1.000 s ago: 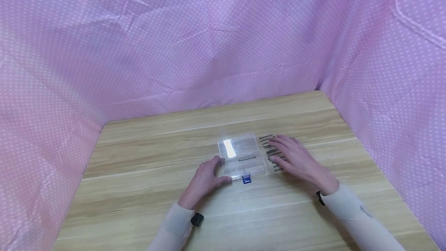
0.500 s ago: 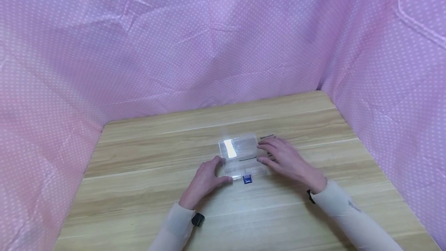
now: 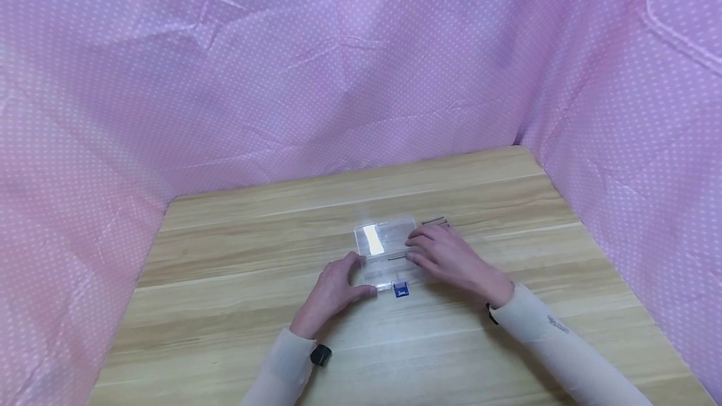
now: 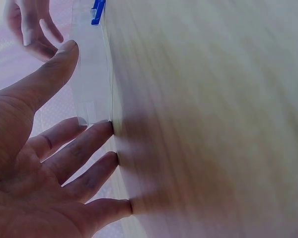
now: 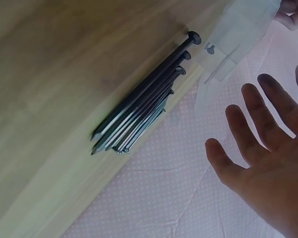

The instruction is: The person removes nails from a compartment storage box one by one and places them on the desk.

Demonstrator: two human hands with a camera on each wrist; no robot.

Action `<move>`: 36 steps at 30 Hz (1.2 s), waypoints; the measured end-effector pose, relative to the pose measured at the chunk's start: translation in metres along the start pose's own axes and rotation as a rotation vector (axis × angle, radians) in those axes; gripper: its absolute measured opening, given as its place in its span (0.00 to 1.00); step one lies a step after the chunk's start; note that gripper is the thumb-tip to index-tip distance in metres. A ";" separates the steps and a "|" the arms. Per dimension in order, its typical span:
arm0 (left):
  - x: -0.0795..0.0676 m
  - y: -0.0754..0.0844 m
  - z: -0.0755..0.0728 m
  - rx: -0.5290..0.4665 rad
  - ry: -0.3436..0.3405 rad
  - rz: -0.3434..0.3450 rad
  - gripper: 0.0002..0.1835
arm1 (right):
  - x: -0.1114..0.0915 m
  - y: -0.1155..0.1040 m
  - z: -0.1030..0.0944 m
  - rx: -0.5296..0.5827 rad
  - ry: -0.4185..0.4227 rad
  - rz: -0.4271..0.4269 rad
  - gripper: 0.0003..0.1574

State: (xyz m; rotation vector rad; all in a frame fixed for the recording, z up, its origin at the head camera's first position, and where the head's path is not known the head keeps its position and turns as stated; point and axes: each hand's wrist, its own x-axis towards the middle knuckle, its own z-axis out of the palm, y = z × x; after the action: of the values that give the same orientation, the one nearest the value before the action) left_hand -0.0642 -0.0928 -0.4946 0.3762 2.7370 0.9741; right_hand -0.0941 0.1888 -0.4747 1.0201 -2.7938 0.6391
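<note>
A clear plastic box (image 3: 369,275), its lid (image 3: 395,234) laid back, stands on the table. In the head view, my left hand (image 3: 333,291) grips the box's left end, thumb at the front wall and fingers at the end. A nail (image 3: 397,258) lies inside the box. Over the box's right side is my right hand (image 3: 451,260), with thumb and fingers apart. In the right wrist view its fingers (image 5: 251,99) are spread and nothing shows between them. A row of dark nails (image 5: 139,94) lies on the table beside the box, mostly hidden by that hand in the head view.
A blue latch (image 3: 401,289) hangs at the box's front edge. The light wooden table (image 3: 248,249) reaches out on all sides of the box. Pink dotted cloth (image 3: 271,80) hangs behind the table and along its sides.
My right hand has moved left, from above the row of nails to the box's right side. My left hand has stayed on the box, and the nail inside is partly covered now.
</note>
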 end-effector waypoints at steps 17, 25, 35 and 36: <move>-0.001 0.002 -0.002 -0.013 -0.008 -0.008 0.36 | 0.012 -0.002 0.007 -0.059 -0.024 -0.066 0.06; -0.002 0.001 0.000 -0.013 -0.006 -0.012 0.36 | 0.015 0.001 0.007 -0.059 -0.063 -0.032 0.04; -0.002 0.002 0.000 -0.020 -0.001 -0.004 0.36 | 0.019 0.006 0.006 -0.098 -0.110 -0.021 0.04; -0.002 0.003 -0.001 -0.019 -0.001 -0.004 0.36 | 0.019 0.006 0.006 -0.104 -0.112 -0.019 0.05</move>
State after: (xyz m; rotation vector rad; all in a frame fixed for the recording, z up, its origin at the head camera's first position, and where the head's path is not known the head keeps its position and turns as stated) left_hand -0.0619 -0.0919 -0.4922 0.3677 2.7245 0.9974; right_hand -0.1124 0.1789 -0.4776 1.0930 -2.8735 0.4421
